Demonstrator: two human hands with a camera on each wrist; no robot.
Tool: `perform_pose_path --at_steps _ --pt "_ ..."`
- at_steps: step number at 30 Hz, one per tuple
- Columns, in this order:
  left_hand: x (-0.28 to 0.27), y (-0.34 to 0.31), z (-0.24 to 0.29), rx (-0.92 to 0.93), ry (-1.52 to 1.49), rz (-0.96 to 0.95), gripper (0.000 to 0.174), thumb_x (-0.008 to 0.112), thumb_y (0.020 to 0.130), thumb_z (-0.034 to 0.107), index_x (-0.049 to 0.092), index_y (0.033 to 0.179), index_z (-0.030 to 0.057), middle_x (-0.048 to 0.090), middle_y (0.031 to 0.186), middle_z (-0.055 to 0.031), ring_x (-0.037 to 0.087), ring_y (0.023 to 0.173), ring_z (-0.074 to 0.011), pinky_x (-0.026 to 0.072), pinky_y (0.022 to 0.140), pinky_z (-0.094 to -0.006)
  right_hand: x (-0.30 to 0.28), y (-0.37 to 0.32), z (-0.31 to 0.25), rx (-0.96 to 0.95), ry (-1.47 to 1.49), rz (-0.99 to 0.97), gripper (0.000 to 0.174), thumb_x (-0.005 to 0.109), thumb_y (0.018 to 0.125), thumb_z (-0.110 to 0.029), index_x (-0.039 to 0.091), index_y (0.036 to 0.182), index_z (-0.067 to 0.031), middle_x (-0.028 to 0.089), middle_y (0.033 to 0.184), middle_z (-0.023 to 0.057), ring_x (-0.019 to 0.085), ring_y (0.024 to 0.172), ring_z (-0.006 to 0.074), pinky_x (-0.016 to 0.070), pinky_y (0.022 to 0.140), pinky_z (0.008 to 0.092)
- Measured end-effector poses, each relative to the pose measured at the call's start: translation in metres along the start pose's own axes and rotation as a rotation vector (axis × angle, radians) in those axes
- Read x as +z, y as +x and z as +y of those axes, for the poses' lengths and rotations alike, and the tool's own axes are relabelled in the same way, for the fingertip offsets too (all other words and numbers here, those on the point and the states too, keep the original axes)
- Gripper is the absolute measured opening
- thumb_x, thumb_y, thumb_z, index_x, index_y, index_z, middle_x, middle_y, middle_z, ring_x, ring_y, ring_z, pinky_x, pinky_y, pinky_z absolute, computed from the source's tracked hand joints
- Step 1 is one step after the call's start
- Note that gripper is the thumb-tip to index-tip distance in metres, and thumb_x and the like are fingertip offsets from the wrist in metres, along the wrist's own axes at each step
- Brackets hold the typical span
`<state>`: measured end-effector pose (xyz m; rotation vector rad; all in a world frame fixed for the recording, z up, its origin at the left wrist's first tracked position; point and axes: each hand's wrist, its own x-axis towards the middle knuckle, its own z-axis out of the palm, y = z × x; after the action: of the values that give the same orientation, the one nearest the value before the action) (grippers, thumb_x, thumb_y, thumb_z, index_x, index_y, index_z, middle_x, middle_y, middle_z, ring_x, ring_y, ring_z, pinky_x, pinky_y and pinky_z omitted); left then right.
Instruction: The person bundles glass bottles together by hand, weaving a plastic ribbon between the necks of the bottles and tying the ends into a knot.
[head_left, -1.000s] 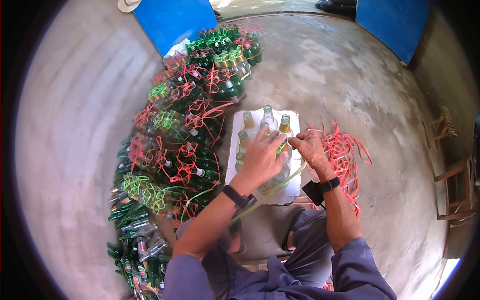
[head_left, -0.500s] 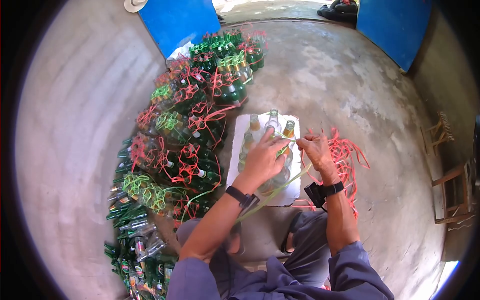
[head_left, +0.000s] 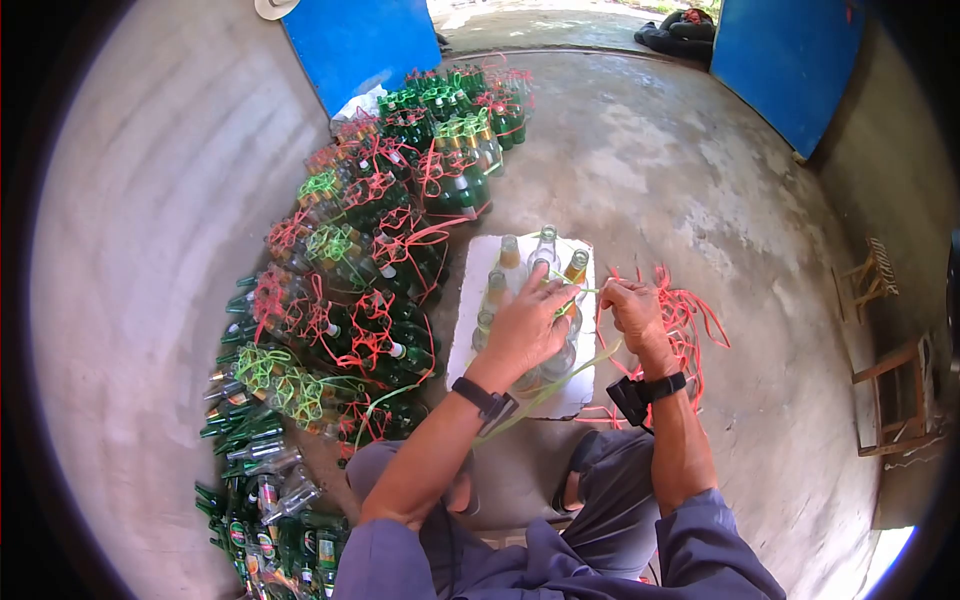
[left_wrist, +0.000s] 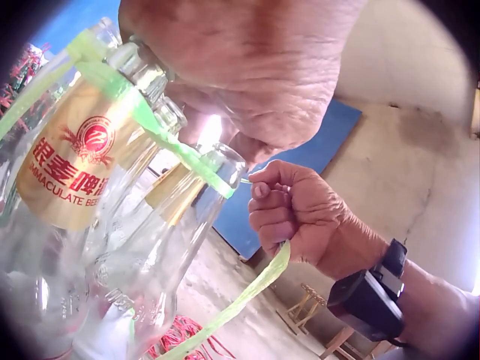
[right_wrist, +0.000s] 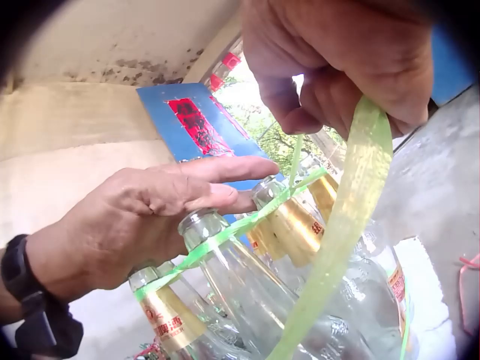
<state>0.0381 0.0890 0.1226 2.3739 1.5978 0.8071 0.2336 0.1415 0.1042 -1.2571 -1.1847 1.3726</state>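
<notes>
Here I am, both hands busy over a group of clear bottles [head_left: 547, 243] standing upright on a white slab [head_left: 464, 320] right in front of my knees. My left hand [head_left: 527, 322] lies across the tops, fingers reaching out over the mouths, loose, gripping nothing. Over on the other side, my right hand [head_left: 632, 312] is curled tight and pinching the green strap [right_wrist: 341, 232]! A thin length runs from my fingertips to the bottle necks, while a wider length hangs down from the bottom of my fist. And look at the necks: the strap runs flat along them from one bottle to the next, crossing just above a gold label [left_wrist: 75, 154] with red print. Beside the slab, on my right, red straps [head_left: 690, 325] sprawl in a tangle on the floor [head_left: 780, 330]. Away to my left it's a crowd: strapped bundles of bottles [head_left: 458, 185] packed close together, with loose bottles [head_left: 265, 530] lying in a heap nearest me. Far right, a wooden stool [head_left: 893, 378] stands near the wall.
</notes>
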Motion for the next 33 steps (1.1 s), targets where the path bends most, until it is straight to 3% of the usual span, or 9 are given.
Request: perform_pose_path --at_steps 4,8,11,13,17,19,28,31,33 --pt "-0.004 -0.007 0.005 0.049 0.019 0.042 0.049 0.069 0.084 0.022 0.061 0.13 0.0088 0.062 0.131 -0.0152 0.043 0.138 -0.0376 0.0407 0.1 -0.0506 0.003 -0.004 -0.001 -0.074 -0.141 0.014 0.023 0.065 0.075 -0.017 0.067 0.062 0.0026 0.049 0.052 -0.0014 0.045 0.051 0.0086 0.0344 0.05 0.0288" --pt "-0.015 -0.045 0.019 0.022 0.095 0.183 0.058 0.074 0.08 0.025 0.057 0.131 0.0029 0.06 0.131 -0.0218 0.043 0.137 -0.0419 0.0391 0.104 -0.0504 -0.001 -0.003 0.007 -0.157 -0.207 -0.018 0.024 0.064 0.076 -0.017 0.068 0.063 0.0031 0.05 0.052 -0.0012 0.044 0.052 0.0079 0.034 0.05 0.0285" --pt "-0.017 -0.076 0.024 -0.085 0.176 0.288 0.073 0.079 0.075 0.024 0.05 0.138 0.0011 0.055 0.137 -0.0256 0.043 0.135 -0.0443 0.0362 0.109 -0.0497 0.002 -0.001 0.011 -0.174 -0.177 -0.014 0.024 0.064 0.077 -0.018 0.069 0.065 0.0035 0.05 0.053 -0.0013 0.043 0.052 0.008 0.0334 0.05 0.0284" --pt "-0.002 -0.097 0.018 -0.332 0.027 0.47 0.083 0.083 0.07 0.017 0.044 0.141 -0.0008 0.048 0.143 -0.026 0.042 0.135 -0.0447 0.0332 0.111 -0.0503 0.005 -0.007 0.0 -0.093 -0.153 -0.005 0.024 0.064 0.076 -0.018 0.068 0.065 0.0033 0.048 0.054 -0.0027 0.042 0.052 0.0075 0.0322 0.05 0.0281" --pt "0.04 -0.124 0.003 -0.641 -0.484 0.345 0.096 0.083 0.071 0.017 0.031 0.148 -0.0032 0.042 0.149 -0.0247 0.042 0.138 -0.0352 0.035 0.113 -0.0405 0.007 -0.006 0.002 -0.096 -0.155 -0.015 0.024 0.064 0.077 -0.017 0.067 0.064 0.003 0.046 0.053 -0.0038 0.039 0.052 0.0061 0.0293 0.049 0.0272" --pt "0.048 -0.122 0.0 -0.535 -0.431 0.376 0.102 0.083 0.072 0.017 0.023 0.151 -0.0033 0.042 0.149 -0.0235 0.043 0.138 -0.0325 0.0349 0.112 -0.0382 0.008 -0.007 0.004 -0.116 -0.171 -0.025 0.024 0.063 0.077 -0.017 0.067 0.064 0.0034 0.046 0.052 -0.0037 0.039 0.051 0.006 0.0289 0.048 0.0276" --pt "0.101 -0.114 -0.01 -0.722 -0.504 0.505 0.126 0.086 0.068 0.014 -0.003 0.156 0.0002 0.033 0.154 -0.0232 0.039 0.139 -0.0308 0.0308 0.115 -0.0352 0.013 -0.015 -0.005 -0.193 -0.234 -0.059 0.024 0.063 0.076 -0.017 0.067 0.065 0.0043 0.048 0.053 -0.0027 0.041 0.051 0.0062 0.0314 0.047 0.0286" --pt "0.102 -0.114 -0.014 -0.698 -0.489 0.503 0.127 0.086 0.068 0.013 -0.004 0.156 0.0001 0.033 0.154 -0.0239 0.04 0.138 -0.0305 0.0332 0.114 -0.0352 0.015 -0.019 -0.011 -0.105 -0.209 -0.069 0.022 0.066 0.075 -0.015 0.066 0.063 0.0029 0.049 0.064 0.0012 0.048 0.062 0.0109 0.0348 0.059 0.0296" --pt "0.095 -0.114 -0.016 -0.703 -0.488 0.467 0.128 0.086 0.067 0.014 -0.005 0.156 0.0004 0.039 0.15 -0.0245 0.045 0.134 -0.0303 0.0369 0.111 -0.0354 0.016 -0.017 -0.009 -0.188 -0.223 -0.073 0.025 0.062 0.078 -0.017 0.068 0.067 0.0044 0.051 0.053 -0.002 0.043 0.053 0.0058 0.0333 0.049 0.028"
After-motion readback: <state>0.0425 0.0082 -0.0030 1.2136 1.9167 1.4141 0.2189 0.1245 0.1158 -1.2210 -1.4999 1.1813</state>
